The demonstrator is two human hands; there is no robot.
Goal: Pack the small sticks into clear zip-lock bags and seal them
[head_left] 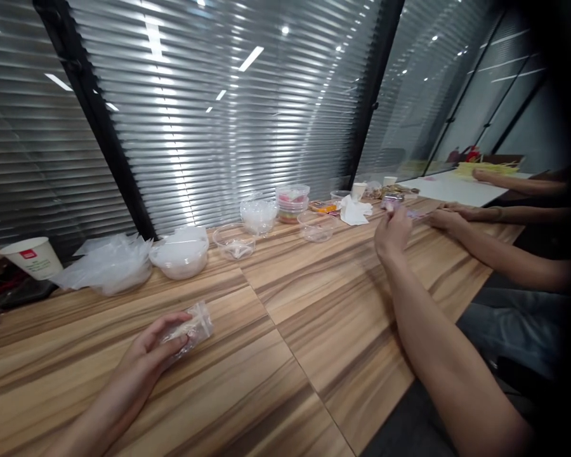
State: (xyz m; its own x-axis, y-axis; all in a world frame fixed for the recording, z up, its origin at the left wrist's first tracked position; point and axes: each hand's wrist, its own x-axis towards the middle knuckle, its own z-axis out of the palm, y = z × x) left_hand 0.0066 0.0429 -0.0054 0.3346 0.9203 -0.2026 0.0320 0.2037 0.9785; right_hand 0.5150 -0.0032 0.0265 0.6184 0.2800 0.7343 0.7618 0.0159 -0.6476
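Note:
My left hand (159, 346) is closed over the table at the lower left. Thumb and fingers pinch a small clear plastic bag (200, 322) with pale contents that I cannot make out. My right hand (393, 233) reaches far forward on the right, fingers curled with their tips together. A shiny purplish item (392, 201) shows at those fingertips; its kind is too small and blurred to tell. Just beyond it are a co-worker's hands (450, 221) on the table. Nearest the left hand stand a clear bowl with white contents (179, 260) and a heap of clear plastic bags (107, 263).
Along the window side of the wooden table (228, 393) stand a paper cup (32, 257), an open clear bowl (233, 242), stacked lidded tubs (292, 204) and crumpled tissue (354, 211). Another person's arm (514, 183) rests near yellow strips (485, 169) at the far right.

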